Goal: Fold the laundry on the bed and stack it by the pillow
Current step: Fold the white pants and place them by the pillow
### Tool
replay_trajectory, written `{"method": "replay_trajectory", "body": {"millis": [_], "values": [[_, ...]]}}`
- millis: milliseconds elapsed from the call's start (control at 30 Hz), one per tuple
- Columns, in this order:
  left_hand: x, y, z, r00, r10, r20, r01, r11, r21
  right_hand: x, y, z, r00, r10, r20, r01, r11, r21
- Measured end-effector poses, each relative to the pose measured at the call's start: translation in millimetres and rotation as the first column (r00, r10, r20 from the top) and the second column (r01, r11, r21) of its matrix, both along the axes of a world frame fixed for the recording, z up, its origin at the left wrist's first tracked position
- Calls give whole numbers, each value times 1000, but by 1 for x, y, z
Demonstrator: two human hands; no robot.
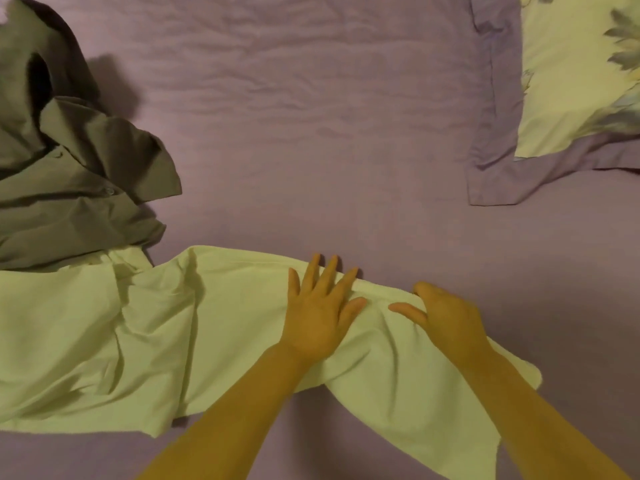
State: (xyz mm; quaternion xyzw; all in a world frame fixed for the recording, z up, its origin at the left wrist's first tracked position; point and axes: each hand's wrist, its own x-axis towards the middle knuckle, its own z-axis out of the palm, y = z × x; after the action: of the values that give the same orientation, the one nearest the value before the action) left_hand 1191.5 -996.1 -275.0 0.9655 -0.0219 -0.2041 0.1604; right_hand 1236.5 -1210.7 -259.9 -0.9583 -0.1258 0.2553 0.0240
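On the purple bed sheet (311, 133), head view: pale yellow garment (104, 341) spread across near side. Left hand (318, 317) flat on it, fingers straight and splayed. Right hand (446, 317) curls round its far edge, thumb out. Olive shirt (69, 174) crumpled far left. Floral pillow (571, 81) far right.

The olive button-up shirt (69, 188) runs off the left edge, its lower hem covering part of the pale yellow garment (104, 334), which the left edge also cuts. The floral pillow (571, 81) is cropped at the right and top. The right hand (446, 317) hides its fingertips behind a fold.
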Motion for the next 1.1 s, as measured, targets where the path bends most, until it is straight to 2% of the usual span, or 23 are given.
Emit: {"method": "replay_trajectory", "body": {"millis": [67, 167, 200, 367, 467, 600, 667, 733, 867, 933, 1000, 1100], "values": [[4, -4, 0, 1000, -2, 15, 2, 1000, -1, 26, -5, 7, 1000, -23, 18, 22, 998, 55], [6, -9, -4, 1000, -16, 2, 16, 998, 67, 63, -13, 14, 948, -13, 318, -55, 977, 204], [5, -11, -5, 999, -36, -15, 37, 995, 94, 70, -15, 17, 933, -38, 358, -48, 973, 228], [2, -35, -5, 984, -172, -53, 178, 971, 157, 35, -45, 4, 947, -96, 307, 60, 991, 122], [10, -52, -3, 970, -235, -67, 243, 957, 160, 6, -71, 0, 950, -252, 182, 246, 968, 59], [36, -68, -2, 979, -203, -15, 203, 967, 153, -12, -97, -9, 833, -551, 50, 544, 832, 109], [50, -76, 0, 985, -160, 60, 155, 984, 89, -19, -104, -11, 790, -613, 19, 608, 786, 111], [60, -82, 0, 992, -96, 79, 97, 995, -7, -22, -110, -13, 763, -644, 54, 635, 763, 122], [73, -93, 2, 999, -39, -4, 39, 999, -25, -20, -118, -15, 634, -760, 141, 692, 640, 334], [78, -99, 6, 994, 10, -105, -22, 994, -109, -19, -120, -14, 551, -832, 62, 704, 504, 500], [84, -105, 12, 971, 72, -228, -128, 962, -240, -16, -123, -13, 496, -865, -76, 722, 362, 590], [99, -117, 20, 938, 86, -335, -182, 947, -265, -15, -132, -15, 505, -847, -164, 720, 308, 622]]}}
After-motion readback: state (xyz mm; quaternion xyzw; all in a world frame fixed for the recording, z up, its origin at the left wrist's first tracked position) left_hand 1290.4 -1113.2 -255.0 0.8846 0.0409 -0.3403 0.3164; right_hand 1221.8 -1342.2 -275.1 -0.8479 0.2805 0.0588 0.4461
